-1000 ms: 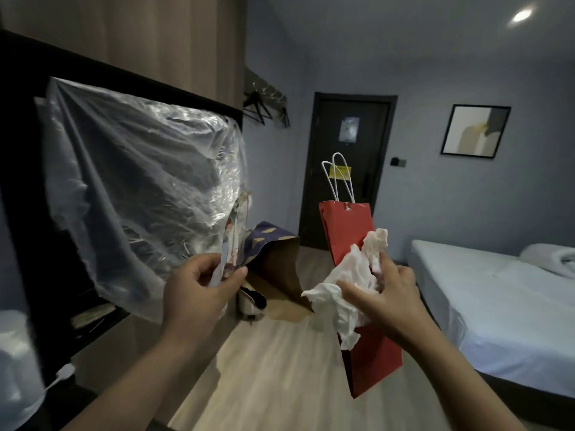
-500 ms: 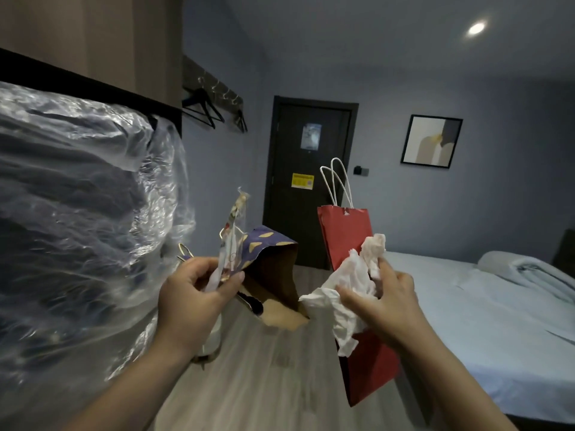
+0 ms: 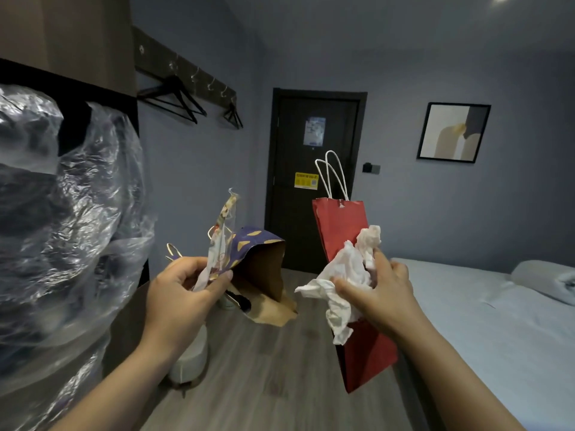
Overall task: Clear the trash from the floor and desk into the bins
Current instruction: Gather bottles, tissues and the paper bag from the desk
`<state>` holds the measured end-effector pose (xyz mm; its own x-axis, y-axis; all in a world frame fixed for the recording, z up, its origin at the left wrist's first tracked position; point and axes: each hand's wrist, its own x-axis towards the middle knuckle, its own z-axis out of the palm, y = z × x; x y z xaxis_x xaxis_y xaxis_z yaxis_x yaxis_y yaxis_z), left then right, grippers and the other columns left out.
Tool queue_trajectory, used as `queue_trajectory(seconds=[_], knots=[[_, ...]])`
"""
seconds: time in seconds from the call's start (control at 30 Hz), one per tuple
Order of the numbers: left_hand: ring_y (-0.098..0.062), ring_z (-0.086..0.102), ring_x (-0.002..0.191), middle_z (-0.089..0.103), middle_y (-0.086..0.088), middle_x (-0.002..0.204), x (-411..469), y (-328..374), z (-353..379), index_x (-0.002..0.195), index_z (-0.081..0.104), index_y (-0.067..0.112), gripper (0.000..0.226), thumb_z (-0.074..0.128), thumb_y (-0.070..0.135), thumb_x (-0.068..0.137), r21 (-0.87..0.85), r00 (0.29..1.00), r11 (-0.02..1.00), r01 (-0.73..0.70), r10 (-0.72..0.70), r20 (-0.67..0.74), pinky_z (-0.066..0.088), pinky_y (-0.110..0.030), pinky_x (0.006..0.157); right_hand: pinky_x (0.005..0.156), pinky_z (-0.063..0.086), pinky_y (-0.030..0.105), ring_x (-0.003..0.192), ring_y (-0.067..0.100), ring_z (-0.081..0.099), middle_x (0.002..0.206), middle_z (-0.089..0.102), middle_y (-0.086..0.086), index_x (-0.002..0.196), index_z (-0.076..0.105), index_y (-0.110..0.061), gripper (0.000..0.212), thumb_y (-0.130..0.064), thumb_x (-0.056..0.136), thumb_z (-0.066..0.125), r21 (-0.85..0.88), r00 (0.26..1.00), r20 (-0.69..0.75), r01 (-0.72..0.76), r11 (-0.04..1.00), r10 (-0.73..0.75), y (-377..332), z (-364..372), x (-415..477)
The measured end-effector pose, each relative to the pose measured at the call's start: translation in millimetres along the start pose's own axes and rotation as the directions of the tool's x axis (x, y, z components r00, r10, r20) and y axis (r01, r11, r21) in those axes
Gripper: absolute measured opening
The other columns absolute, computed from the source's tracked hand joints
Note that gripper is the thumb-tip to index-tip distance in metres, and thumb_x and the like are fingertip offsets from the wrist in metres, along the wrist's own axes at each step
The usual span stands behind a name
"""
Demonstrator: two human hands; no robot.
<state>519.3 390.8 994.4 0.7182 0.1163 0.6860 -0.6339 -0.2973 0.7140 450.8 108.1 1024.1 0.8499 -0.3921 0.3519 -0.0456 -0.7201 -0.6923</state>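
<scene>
Carrying step, we judge. Our left hand (image 3: 183, 292) pinches a wrapper (image 3: 222, 231) and patterned bag (image 3: 259, 259); clear plastic (image 3: 62, 213) sits left of it. Our right hand (image 3: 385, 293) clamps crumpled tissue (image 3: 345, 273) against the red bag (image 3: 339, 225). Next: find bins, none identifiable.

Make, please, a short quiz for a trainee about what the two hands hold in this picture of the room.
1. True or false: the right hand grips the red paper bag and the crumpled white tissue together.
2. What does the left hand pinch? A) a black hanger B) a printed wrapper C) a bottle
3. Which piece of furniture is on the right side of the view?
Key: 1 true; 2 B; 3 the bed.
</scene>
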Motion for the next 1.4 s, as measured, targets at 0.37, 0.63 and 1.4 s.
queue_trajectory(seconds=[0.37, 0.63, 1.4], knots=[[-0.004, 0.060, 0.072, 0.067, 0.017, 0.075, 97.0, -118.6, 95.1, 0.076, 0.071, 0.036, 0.017, 0.082, 0.024, 0.072, 0.025, 0.997, 0.997, 0.075, -0.075, 0.001, 0.041, -0.012, 0.056, 0.098, 0.046, 0.046, 0.124, 0.023, 0.039, 0.128, 0.035, 0.001, 0.139, 0.033, -0.034, 0.102, -0.076, 0.050, 0.056, 0.006, 0.998, 0.056, -0.018, 1.000, 0.017, 45.4, 84.9, 158.7], [-0.007, 0.059, 0.076, 0.065, 0.020, 0.078, 215.4, -226.3, 146.9, 0.078, 0.070, 0.037, 0.016, 0.081, 0.026, 0.073, 0.070, 0.992, 0.990, 0.119, -0.122, 0.031, 0.044, -0.026, 0.059, 0.100, 0.043, 0.044, 0.125, 0.023, 0.036, 0.125, 0.033, -0.002, 0.140, 0.031, -0.036, 0.102, -0.076, 0.048, 0.055, -0.002, 0.994, 0.086, -0.063, 0.998, 0.063, 44.7, 167.8, 298.6], [-0.006, 0.059, 0.074, 0.064, 0.011, 0.076, 411.7, -432.7, 376.7, 0.069, 0.065, 0.040, 0.026, 0.080, 0.020, 0.074, 0.303, 0.960, 0.911, 0.281, -0.271, -0.076, 0.045, -0.025, 0.060, 0.102, 0.042, 0.043, 0.126, 0.022, 0.035, 0.129, 0.033, 0.000, 0.143, 0.031, -0.032, 0.103, -0.073, 0.054, 0.060, 0.073, 0.954, 0.299, -0.034, 0.997, 0.011, 173.1, 317.9, 678.1]])
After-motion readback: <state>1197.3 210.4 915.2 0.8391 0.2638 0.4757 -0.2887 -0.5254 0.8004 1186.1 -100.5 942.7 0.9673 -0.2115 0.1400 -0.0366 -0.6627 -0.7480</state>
